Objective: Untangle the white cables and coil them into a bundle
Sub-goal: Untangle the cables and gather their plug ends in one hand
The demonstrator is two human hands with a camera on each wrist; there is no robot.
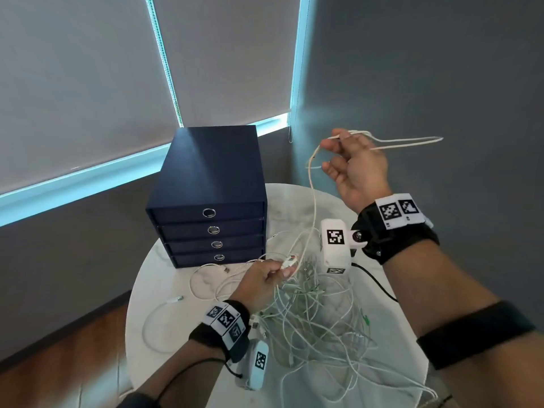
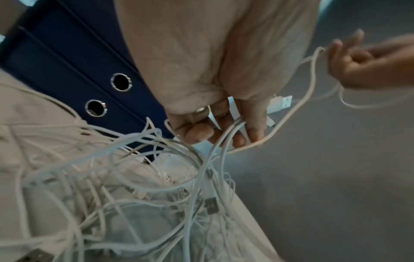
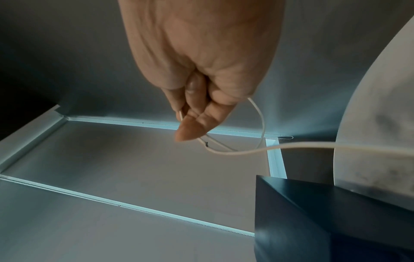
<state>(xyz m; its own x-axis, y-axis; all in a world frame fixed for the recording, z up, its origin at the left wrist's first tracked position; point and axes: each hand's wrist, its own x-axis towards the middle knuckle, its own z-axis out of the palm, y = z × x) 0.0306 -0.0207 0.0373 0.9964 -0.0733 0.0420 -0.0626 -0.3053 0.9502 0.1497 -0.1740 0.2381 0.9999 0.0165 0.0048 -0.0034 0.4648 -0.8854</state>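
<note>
My right hand (image 1: 354, 169) is up in the air, above and to the right of the table, w/ a thin white cable (image 1: 313, 201) pinched between thumb and fingers. In the right wrist view the thumb (image 3: 192, 127) presses that cable against the curled fingers, and a small loop hangs just below. In the head view a long narrow loop of the same cable (image 1: 406, 142) sticks out to the right past my knuckles. From the pinch the cable drops down to my left hand (image 1: 262, 282).

Left hand is low, just above the round white marble-look tabletop (image 1: 164, 278), fingers curled round several white cables plus connectors. In the left wrist view a white USB-A plug (image 2: 281, 103) pokes out beside the fingers (image 2: 195, 131), and a few strands run down from the grip into the pile.

The tangled pile of white cables (image 1: 318, 319) lies on the table, right of my left wrist, spreading toward the near edge. A separate white cable w/ a USB plug (image 1: 176, 298) loops on the table left of the left hand, apart from the main tangle.

Dark blue 4-drawer box (image 1: 212, 184) w/ metal ring pulls sits at the back left of the table, near the cables' far side. Behind it: grey roller blinds (image 1: 82, 83) and a grey wall.
</note>
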